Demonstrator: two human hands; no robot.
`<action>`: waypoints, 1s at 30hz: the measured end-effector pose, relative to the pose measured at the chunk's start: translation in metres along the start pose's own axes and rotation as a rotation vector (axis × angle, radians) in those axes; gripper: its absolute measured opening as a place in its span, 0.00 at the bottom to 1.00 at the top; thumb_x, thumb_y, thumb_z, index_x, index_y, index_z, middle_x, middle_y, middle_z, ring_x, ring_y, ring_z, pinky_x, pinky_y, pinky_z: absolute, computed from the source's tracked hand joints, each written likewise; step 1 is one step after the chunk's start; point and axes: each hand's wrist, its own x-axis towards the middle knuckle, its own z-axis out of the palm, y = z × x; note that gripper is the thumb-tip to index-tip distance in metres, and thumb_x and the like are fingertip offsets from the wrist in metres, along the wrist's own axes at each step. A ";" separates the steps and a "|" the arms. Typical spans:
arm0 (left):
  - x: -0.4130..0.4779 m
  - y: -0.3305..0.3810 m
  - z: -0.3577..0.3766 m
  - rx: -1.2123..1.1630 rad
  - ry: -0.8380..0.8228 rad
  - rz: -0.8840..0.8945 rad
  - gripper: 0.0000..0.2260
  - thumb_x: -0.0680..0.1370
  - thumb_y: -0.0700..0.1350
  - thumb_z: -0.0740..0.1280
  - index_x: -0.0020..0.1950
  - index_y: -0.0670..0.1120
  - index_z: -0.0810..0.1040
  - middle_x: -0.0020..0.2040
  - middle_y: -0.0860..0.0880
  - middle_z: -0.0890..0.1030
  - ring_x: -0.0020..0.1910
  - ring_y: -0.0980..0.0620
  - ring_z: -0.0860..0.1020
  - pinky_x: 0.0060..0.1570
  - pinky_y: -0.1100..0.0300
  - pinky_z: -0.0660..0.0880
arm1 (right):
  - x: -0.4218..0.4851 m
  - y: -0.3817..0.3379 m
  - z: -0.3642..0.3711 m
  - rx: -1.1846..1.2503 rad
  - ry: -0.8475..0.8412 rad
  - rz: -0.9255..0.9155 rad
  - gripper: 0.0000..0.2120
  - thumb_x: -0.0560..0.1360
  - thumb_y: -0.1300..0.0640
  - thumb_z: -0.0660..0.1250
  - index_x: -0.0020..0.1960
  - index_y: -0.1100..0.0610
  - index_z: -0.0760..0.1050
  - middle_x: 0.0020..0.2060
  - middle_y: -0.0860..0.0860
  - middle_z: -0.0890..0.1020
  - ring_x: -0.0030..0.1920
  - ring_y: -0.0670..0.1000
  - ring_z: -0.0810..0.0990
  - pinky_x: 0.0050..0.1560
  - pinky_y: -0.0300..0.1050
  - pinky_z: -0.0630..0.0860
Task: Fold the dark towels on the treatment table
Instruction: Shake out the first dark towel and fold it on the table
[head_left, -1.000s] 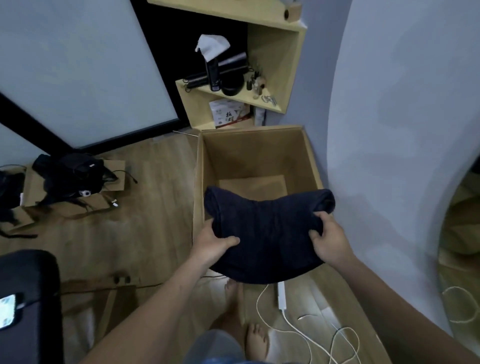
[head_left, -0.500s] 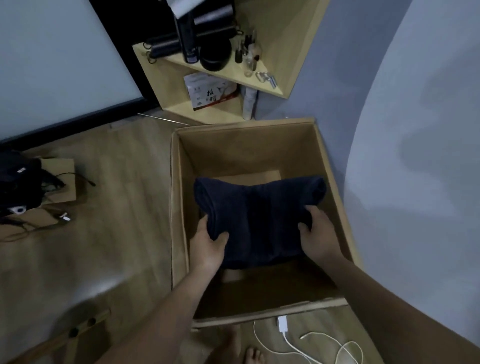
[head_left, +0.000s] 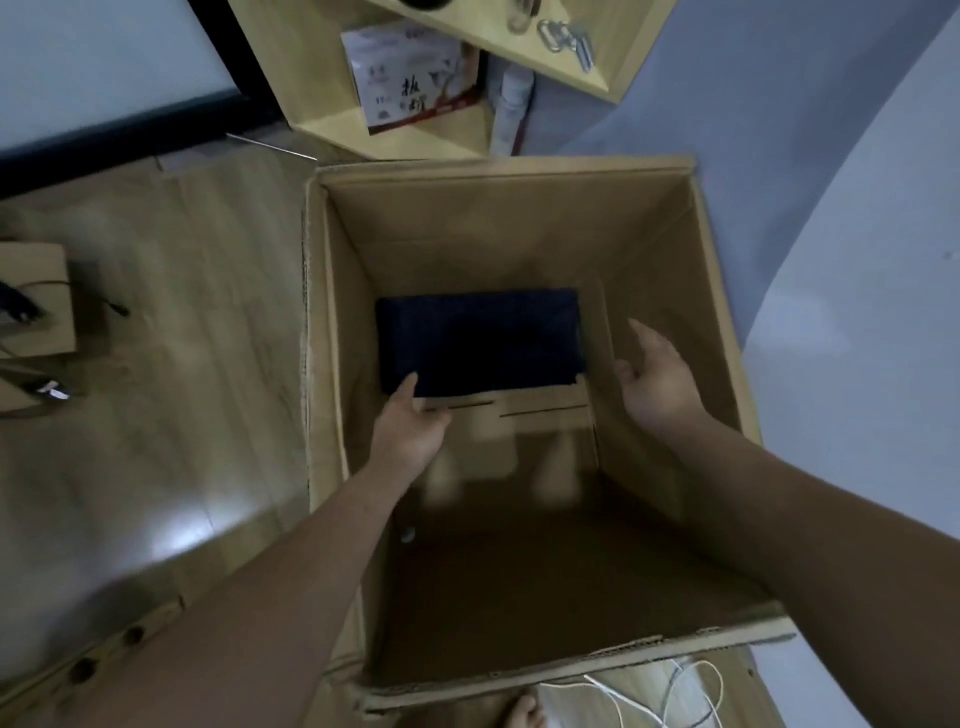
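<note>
A folded dark towel (head_left: 480, 340) lies flat on the bottom of a large open cardboard box (head_left: 509, 218), toward its far side. My left hand (head_left: 410, 423) reaches into the box with its fingertips touching the towel's near left corner, fingers fairly straight. My right hand (head_left: 657, 379) hovers inside the box to the right of the towel, palm turned inward, fingers relaxed, holding nothing and apart from the towel.
A wooden corner shelf (head_left: 431, 130) with a printed package (head_left: 415, 78) and a white bottle (head_left: 511, 111) stands behind the box. A grey wall (head_left: 857, 260) is close on the right. White cables (head_left: 675, 691) and my bare foot (head_left: 522, 714) are by the box's near edge.
The towel went from my two-handed grip above the box down onto the box bottom. Both hands let go; the right hand drew aside and the camera tilted down over the box.
</note>
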 end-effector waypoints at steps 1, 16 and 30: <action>-0.004 0.003 0.000 -0.003 0.007 0.011 0.32 0.82 0.45 0.66 0.82 0.54 0.55 0.52 0.58 0.74 0.40 0.59 0.77 0.39 0.66 0.75 | -0.004 -0.003 0.000 0.001 -0.009 0.000 0.27 0.82 0.57 0.61 0.79 0.50 0.57 0.78 0.51 0.61 0.77 0.53 0.59 0.76 0.53 0.59; -0.121 0.079 -0.037 0.534 0.066 0.503 0.30 0.83 0.54 0.62 0.82 0.50 0.54 0.82 0.50 0.57 0.80 0.50 0.56 0.78 0.52 0.58 | -0.078 -0.075 -0.047 -0.140 -0.137 -0.291 0.25 0.83 0.52 0.58 0.79 0.51 0.58 0.78 0.52 0.62 0.78 0.52 0.56 0.75 0.46 0.57; -0.319 0.062 0.021 0.641 0.321 0.480 0.34 0.81 0.61 0.61 0.82 0.51 0.52 0.83 0.50 0.53 0.81 0.47 0.51 0.78 0.44 0.55 | -0.227 -0.028 -0.118 -0.154 -0.132 -0.645 0.27 0.82 0.52 0.61 0.79 0.53 0.59 0.77 0.53 0.63 0.78 0.52 0.58 0.76 0.47 0.57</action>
